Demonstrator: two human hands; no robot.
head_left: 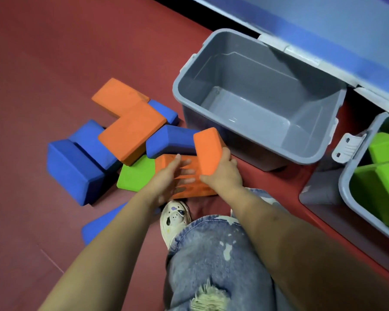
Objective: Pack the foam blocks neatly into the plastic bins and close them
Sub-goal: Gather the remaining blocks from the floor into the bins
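Note:
A heap of orange, blue and green foam blocks lies on the red floor left of an empty grey plastic bin. My right hand grips an orange block, raised on end beside the bin's near corner. My left hand, blurred, reaches with spread fingers onto another orange block lying flat under both hands. Two more orange blocks lie across blue blocks. A green block sits under the pile.
A second grey bin at the right edge holds green blocks; a white latch hangs at its corner. A blue and white wall base runs behind the bins. My jeans-covered knee and a white shoe are at the bottom centre. A blue block lies near my left forearm.

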